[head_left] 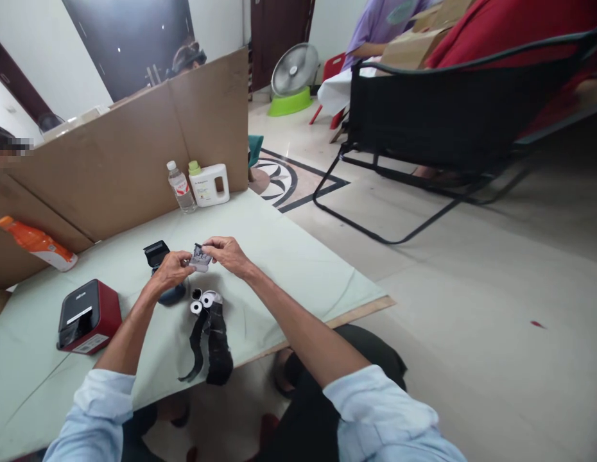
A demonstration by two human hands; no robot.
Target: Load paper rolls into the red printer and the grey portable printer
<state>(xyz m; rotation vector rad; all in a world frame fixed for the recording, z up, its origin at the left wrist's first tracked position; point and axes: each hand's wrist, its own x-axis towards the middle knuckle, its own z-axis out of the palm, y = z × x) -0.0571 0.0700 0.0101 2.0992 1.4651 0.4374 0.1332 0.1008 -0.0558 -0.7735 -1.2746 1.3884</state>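
Note:
Over the table, both hands pinch a small grey-and-black part (200,260) whose exact kind I cannot make out. My left hand (172,269) grips its left side between thumb and fingers. From the right, my right hand (227,254) holds its upper edge with closed fingertips. Partly hidden behind my left hand is a dark blue device (172,296) with a raised black lid (156,253). Just below the hands lie several small rolls (208,300) with white ends, and a black strip (218,346) trails from them toward the table's front edge.
A red-and-black box-shaped machine (90,316) stands left of my forearm. Along the cardboard partition (129,147) are an orange bottle (38,244), a clear water bottle (181,188) and a white jug (208,186). A black folding chair (433,109) stands to the right, with people beyond.

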